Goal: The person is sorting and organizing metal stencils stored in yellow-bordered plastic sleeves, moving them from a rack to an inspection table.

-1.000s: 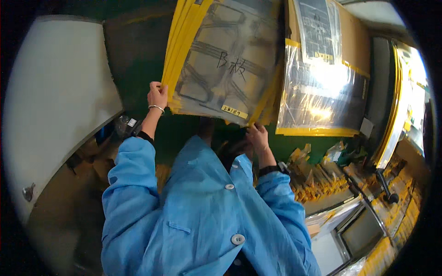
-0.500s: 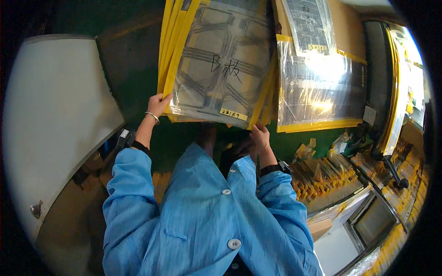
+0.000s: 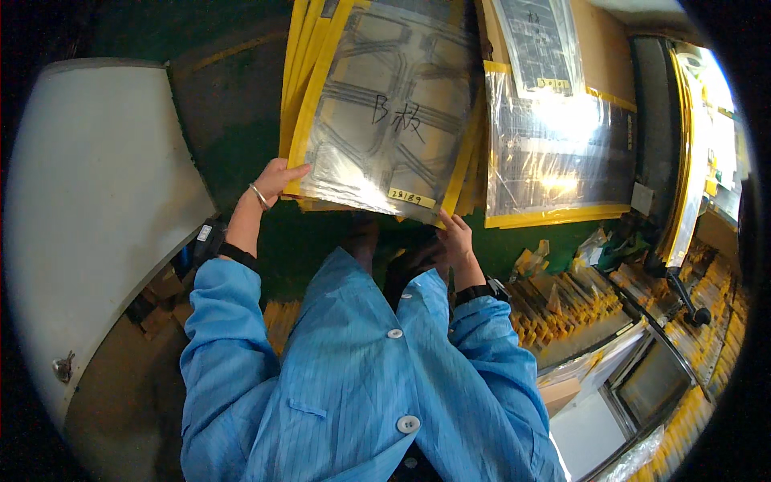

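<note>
A large see-through plastic sheet with yellow-taped sides lies before me. It bears dark branching line patterns, a handwritten mark and a small yellow label. My left hand pinches its near left corner, thumb on top. At the near right corner, the fingers of my right hand are closed on the taped edge. More yellow-edged sheets fan out beneath it on the left, and their taped edges also show on the right. What lies under the pile is mostly hidden.
To the right lie another yellow-edged sheet and a smaller film on brown board. A white panel stands at left. Rows of yellow-edged items fill a rack at lower right. The floor is green.
The sheet's near edge has shifted slightly right and nearer to me, its surface now tilted with more glare. Both hands moved with it, still gripping its corners.
</note>
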Available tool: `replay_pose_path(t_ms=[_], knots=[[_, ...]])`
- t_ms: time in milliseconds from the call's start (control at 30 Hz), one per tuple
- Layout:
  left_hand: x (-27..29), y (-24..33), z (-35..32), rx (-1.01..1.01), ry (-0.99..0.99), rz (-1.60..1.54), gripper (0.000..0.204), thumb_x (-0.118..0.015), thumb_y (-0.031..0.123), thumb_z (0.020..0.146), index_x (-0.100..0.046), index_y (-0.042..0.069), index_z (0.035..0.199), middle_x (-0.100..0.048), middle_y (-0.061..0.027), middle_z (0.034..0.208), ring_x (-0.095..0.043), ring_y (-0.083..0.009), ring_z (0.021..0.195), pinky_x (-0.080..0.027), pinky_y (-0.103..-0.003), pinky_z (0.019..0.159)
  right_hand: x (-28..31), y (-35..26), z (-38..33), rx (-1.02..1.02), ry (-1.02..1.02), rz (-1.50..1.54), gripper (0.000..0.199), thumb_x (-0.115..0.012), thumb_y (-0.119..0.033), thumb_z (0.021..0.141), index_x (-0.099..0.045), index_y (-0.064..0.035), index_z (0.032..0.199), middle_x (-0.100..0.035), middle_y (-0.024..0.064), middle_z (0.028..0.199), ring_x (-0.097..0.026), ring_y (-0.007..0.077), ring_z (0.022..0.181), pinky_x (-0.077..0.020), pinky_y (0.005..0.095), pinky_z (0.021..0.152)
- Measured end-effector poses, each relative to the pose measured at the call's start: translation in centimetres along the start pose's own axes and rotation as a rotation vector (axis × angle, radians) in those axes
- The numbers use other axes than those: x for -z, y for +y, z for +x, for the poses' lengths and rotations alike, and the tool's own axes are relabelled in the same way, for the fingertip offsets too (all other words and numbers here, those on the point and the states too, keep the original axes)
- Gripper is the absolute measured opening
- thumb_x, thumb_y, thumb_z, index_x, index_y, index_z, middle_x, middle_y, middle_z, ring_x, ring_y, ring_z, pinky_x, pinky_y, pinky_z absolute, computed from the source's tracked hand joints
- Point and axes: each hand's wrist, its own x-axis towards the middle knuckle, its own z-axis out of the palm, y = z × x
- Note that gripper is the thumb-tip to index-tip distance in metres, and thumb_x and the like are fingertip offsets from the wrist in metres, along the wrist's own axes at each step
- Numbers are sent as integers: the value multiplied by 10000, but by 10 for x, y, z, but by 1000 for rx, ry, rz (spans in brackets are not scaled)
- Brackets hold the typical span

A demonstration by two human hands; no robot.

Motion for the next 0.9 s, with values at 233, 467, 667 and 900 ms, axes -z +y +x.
replay_pose_path(t_ms=[233, 467, 667, 900], knots=[[-16, 60, -27, -152, 72, -419, 300, -597, 240, 809, -569, 35, 1026, -587, -50, 950, -582, -150, 829, -497, -295, 692, -18, -51, -16, 52, -301, 501, 225, -494, -141, 870, -489, 2, 1043, -564, 88, 976, -578, 196, 834, -526, 298, 667], [-28, 149, -55, -507, -239, -495, 385, -497, 357, 858, -523, 67, 1109, -581, -94, 1038, -560, -213, 975, -489, -352, 764, -18, -173, -36, 164, -305, 538, 206, -471, -106, 881, -473, 44, 1022, -563, 116, 888, -592, 155, 720, -532, 171, 547], [-14, 127, -55, -522, -238, -679, 620, -369, 542, 849, -444, 38, 1202, -547, -144, 1118, -551, -268, 992, -467, -388, 809, -42, -183, -68, 382, -321, 323, 207, -443, -65, 883, -459, 30, 1066, -548, 80, 888, -561, 149, 766, -514, 204, 642], [23, 37, -34, -108, 70, -399, 329, -556, 277, 837, -507, 61, 1079, -611, -85, 891, -625, -168, 699, -527, -231, 551, -64, -141, -61, 278, -239, 257, 181, -485, -44, 853, -493, -49, 1033, -546, 46, 840, -563, 157, 712, -504, 286, 554]])
